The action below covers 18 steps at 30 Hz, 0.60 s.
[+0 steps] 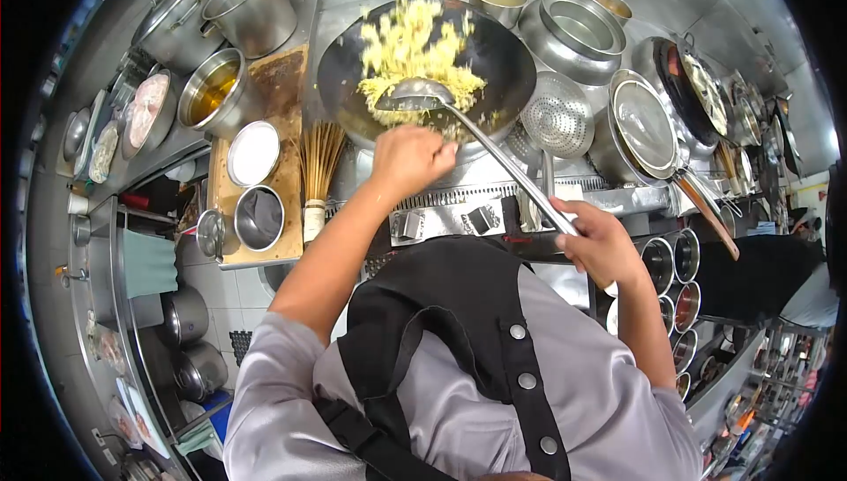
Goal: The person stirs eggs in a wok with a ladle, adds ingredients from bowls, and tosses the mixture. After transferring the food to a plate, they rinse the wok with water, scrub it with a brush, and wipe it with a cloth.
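Observation:
Yellow rice-like food point(415, 48) is in the air and against the inside of a large dark wok point(507, 62). My left hand point(410, 161) is closed at the wok's near edge; what it grips there is hidden under the fingers. My right hand point(600, 243) is wrapped round the long metal handle of a ladle point(423, 88). The ladle's bowl lies over the wok, touching or just in front of the food.
Left of the wok, a wooden board point(281, 84) bears a white dish point(253, 154), a steel bowl point(259, 218) and a bamboo brush point(319, 163). A pot of oil point(212, 93) stands beside it. A perforated skimmer point(558, 115) and strainers point(644, 124) lie to the right.

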### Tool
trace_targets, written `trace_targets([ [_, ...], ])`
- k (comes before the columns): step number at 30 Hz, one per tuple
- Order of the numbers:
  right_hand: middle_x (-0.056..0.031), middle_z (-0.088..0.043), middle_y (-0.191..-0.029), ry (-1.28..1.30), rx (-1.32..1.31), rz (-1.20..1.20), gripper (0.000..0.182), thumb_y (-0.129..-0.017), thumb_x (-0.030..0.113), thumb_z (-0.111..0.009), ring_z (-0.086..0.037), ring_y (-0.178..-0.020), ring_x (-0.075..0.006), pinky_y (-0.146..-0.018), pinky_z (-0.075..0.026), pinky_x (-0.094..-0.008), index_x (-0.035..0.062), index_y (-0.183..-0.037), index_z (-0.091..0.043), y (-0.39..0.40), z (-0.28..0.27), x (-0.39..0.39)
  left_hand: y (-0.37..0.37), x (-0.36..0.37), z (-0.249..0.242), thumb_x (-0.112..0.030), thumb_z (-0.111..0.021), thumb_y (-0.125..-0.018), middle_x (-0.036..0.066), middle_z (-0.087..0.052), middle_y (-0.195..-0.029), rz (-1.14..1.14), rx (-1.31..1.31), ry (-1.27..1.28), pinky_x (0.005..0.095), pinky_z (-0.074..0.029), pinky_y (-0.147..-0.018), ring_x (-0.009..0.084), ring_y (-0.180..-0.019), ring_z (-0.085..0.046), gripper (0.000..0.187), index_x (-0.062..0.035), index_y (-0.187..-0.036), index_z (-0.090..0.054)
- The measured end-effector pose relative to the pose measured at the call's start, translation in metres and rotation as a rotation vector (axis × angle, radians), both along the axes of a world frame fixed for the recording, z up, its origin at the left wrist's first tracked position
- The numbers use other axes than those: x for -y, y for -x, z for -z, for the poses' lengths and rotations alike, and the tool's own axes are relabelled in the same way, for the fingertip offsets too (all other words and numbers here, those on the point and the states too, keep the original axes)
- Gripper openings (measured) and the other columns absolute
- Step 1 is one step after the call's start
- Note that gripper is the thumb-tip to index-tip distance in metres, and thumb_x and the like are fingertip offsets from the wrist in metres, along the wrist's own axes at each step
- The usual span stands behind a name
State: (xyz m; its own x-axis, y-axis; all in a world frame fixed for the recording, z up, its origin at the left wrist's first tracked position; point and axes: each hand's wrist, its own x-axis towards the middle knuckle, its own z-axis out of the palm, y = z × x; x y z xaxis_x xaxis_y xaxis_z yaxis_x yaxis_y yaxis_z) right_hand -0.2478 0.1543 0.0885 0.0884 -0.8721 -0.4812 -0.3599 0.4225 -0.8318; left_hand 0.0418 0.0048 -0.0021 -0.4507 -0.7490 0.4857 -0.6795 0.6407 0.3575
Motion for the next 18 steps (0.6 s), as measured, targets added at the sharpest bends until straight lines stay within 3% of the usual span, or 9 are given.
trace_targets([
  [2, -0.0016, -0.053, -0.064, 0.018, -0.08, -0.032, 0.057, -0.085, 0.003, -0.066, -0.046, -0.048, -0.0085, -0.045, -0.038, -0.0268, 0.0093, -0.141, -0.053, -0.014, 0.023, 0.031, 0.013, 0.016, 0.031, -0.037, -0.062, -0.086, 0.013, -0.058, -0.06, -0.045, -0.151, 0.1, 0.0482, -0.046, -0.056, 0.0344, -0.059, -0.058, 0.041, -0.0075, -0.058, -0.056],
  [4, -0.0045, -0.054, -0.064, 0.398, -0.305, -0.146, 0.056, -0.087, 0.007, -0.065, -0.046, -0.048, -0.0111, -0.047, -0.04, -0.0298, 0.0118, -0.141, -0.053, -0.022, 0.072, 0.067, 0.011, -0.007, 0.04, -0.037, -0.06, -0.085, 0.012, -0.063, -0.064, -0.108, 0.079, -0.045, 0.0494, -0.049, -0.06, 0.034, -0.066, -0.062, 0.039, -0.0078, -0.06, -0.064],
  [6, -0.007, -0.055, -0.064, 0.318, -0.195, -0.05, 0.055, -0.087, 0.01, -0.065, -0.048, -0.048, -0.0133, -0.048, -0.042, -0.0327, 0.0138, -0.141, -0.052, -0.042, 0.065, 0.066, -0.002, -0.048, 0.054, -0.039, -0.061, -0.085, 0.013, -0.061, -0.058, -0.027, 0.147, -0.106, 0.047, -0.051, -0.056, 0.0335, -0.058, -0.061, 0.042, -0.0078, -0.056, -0.062],
  [8, -0.005, -0.056, -0.065, 0.367, -0.128, -0.033, 0.056, -0.089, 0.008, -0.063, -0.05, -0.049, -0.012, -0.048, -0.042, -0.0302, 0.0123, -0.143, -0.049, -0.033, 0.056, 0.048, -0.015, -0.079, 0.048, -0.04, -0.063, -0.083, 0.011, -0.055, -0.053, 0.078, -0.017, 0.023, 0.0449, -0.047, -0.051, 0.0307, -0.052, -0.057, 0.042, -0.01, -0.054, -0.058],
  [11, -0.0029, -0.055, -0.067, 0.302, 0.139, 0.196, 0.053, -0.091, 0.004, -0.06, -0.05, -0.049, -0.0107, -0.046, -0.042, -0.0273, 0.0102, -0.143, -0.048, -0.025, 0.06, 0.03, -0.014, -0.04, 0.026, -0.042, -0.063, -0.083, 0.01, -0.054, -0.054, -0.043, 0.194, 0.043, 0.0446, -0.044, -0.048, 0.0287, -0.053, -0.056, 0.043, -0.0106, -0.054, -0.058],
  [14, -0.0033, -0.054, -0.067, 0.375, 0.072, 0.348, 0.052, -0.094, 0.003, -0.055, -0.05, -0.048, -0.0103, -0.042, -0.041, -0.0257, 0.0064, -0.142, -0.036, -0.054, 0.079, 0.069, -0.003, 0.022, 0.037, -0.041, -0.064, -0.084, 0.011, -0.055, -0.054, -0.053, -0.028, 0.077, 0.0488, -0.045, -0.057, 0.0324, -0.058, -0.057, 0.046, -0.0081, -0.053, -0.054],
  [15, -0.0035, -0.054, -0.068, 0.306, 0.122, 0.358, 0.053, -0.093, 0.004, -0.057, -0.05, -0.05, -0.0104, -0.042, -0.041, -0.0264, 0.0066, -0.141, -0.034, -0.067, 0.095, 0.083, -0.005, 0.032, 0.034, -0.035, -0.068, -0.084, 0.013, -0.062, -0.072, -0.082, 0.031, -0.078, 0.0462, -0.049, -0.069, 0.0328, -0.074, -0.06, 0.031, -0.0072, -0.071, -0.063],
  [16, -0.0035, -0.054, -0.069, 0.183, 0.104, 0.346, 0.05, -0.093, 0.005, -0.057, -0.051, -0.05, -0.0108, -0.042, -0.042, -0.027, 0.0074, -0.139, -0.036, -0.083, 0.089, 0.091, -0.007, 0.027, 0.031, -0.035, -0.068, -0.084, 0.013, -0.062, -0.072, -0.09, 0.029, -0.075, 0.0462, -0.049, -0.069, 0.0328, -0.074, -0.06, 0.031, -0.0072, -0.071, -0.063],
  [18, -0.0039, -0.053, -0.067, 0.114, 0.357, 0.235, 0.057, -0.091, 0.007, -0.059, -0.05, -0.048, -0.0121, -0.041, -0.041, -0.0287, 0.0069, -0.143, -0.034, -0.082, 0.08, 0.111, -0.008, 0.007, 0.027, -0.026, -0.071, -0.084, 0.015, -0.061, -0.101, -0.115, -0.228, 0.236, 0.045, -0.047, -0.087, 0.0349, -0.096, -0.057, 0.028, -0.0058, -0.101, -0.065],
])
